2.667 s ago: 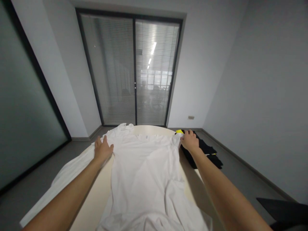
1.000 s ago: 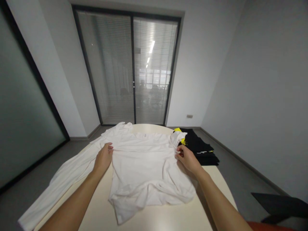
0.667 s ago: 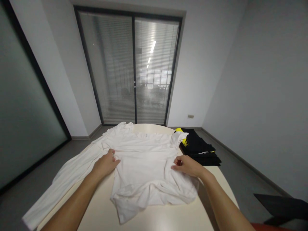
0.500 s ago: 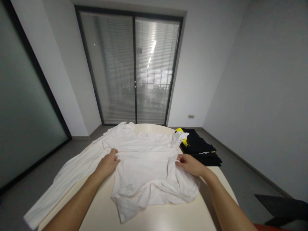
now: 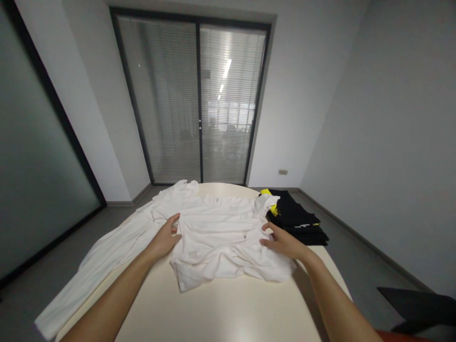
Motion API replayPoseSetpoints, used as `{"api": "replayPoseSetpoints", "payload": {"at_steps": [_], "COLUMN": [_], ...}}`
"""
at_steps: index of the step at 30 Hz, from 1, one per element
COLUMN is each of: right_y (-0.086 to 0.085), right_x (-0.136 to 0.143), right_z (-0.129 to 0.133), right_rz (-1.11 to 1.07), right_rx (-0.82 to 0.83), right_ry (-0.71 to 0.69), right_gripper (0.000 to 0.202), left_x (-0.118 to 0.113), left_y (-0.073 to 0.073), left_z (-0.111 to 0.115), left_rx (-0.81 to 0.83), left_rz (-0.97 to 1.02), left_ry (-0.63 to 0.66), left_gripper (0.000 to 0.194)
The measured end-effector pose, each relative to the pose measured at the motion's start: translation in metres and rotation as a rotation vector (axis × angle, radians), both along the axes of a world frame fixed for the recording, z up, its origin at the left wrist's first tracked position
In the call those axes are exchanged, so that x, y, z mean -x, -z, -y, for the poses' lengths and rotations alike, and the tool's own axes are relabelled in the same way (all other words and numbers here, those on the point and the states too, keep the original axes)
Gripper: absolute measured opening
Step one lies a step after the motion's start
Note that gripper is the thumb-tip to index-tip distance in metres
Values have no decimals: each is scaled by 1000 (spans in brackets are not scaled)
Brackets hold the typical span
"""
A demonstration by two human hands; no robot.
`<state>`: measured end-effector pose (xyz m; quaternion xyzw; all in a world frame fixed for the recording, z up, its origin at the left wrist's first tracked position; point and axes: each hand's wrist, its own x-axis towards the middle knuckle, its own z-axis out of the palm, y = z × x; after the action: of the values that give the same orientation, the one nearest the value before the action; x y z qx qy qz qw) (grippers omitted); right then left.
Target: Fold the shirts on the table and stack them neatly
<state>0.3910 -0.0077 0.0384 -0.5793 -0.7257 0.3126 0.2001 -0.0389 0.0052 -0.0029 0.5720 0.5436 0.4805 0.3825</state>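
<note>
A pale table [image 5: 221, 311] bears everything, and a long spread of white cloth [image 5: 107, 254] runs down its left side, just beside the white shirt [image 5: 213, 225]; a careless sweep could drag the two together, since they seem to meet near the collar end. The shirt lies across the table's middle, its near part bunched into ridges, so pulling unevenly would likely set creases or skew it. The black stack [image 5: 297, 216] sits near its right sleeve, which might snag the top layer. The left hand [image 5: 164, 241] and right hand [image 5: 283, 243] rest at the shirt's side edges, thumbs and fingers parted; without a firm pinch, cloth could slip. The tiny collar label [image 5: 217, 200] faces up.
</note>
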Motion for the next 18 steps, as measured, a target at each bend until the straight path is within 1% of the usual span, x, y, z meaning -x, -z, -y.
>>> {"api": "replayPoseSetpoints", "payload": {"at_steps": [2,5,7,8,11,13,14,15,16,18], "right_y": [-2,-3,-2,-2,-7,-16,-21,-25,-29,-33], "right_x": [-1,-6,-11,-12,-10,-3,3,9,16,31], "right_z": [3,5,5,5,6,8,9,11,13,18], "right_rz": [-54,-69,18,72,186,204,191,164,132,87], "right_rx": [49,142,159,147,41,-97,-166,-217,-241,-223], "right_ry": [-54,-87,-44,-11,68,59,27,-24,-84,-210], "right_gripper": [42,48,49,48,40,33,27,22,18,18], "left_x": [2,11,19,22,24,18,12,7,0,-12], "left_y": [0,-3,-6,-8,-14,-20,-25,-29,-34,-44], "left_z": [0,-4,-6,-7,-4,2,5,10,15,25], "left_rx": [13,-18,-53,-67,-127,-224,-265,-286,-278,-202], "left_rz": [-31,-178,-312,-365,-455,-548,-589,-619,-632,-630], "left_ry": [-22,-166,-250,-271,-277,-247,-209,-144,-53,190], "left_gripper": [73,60,54,51,41,33,30,27,25,21]}}
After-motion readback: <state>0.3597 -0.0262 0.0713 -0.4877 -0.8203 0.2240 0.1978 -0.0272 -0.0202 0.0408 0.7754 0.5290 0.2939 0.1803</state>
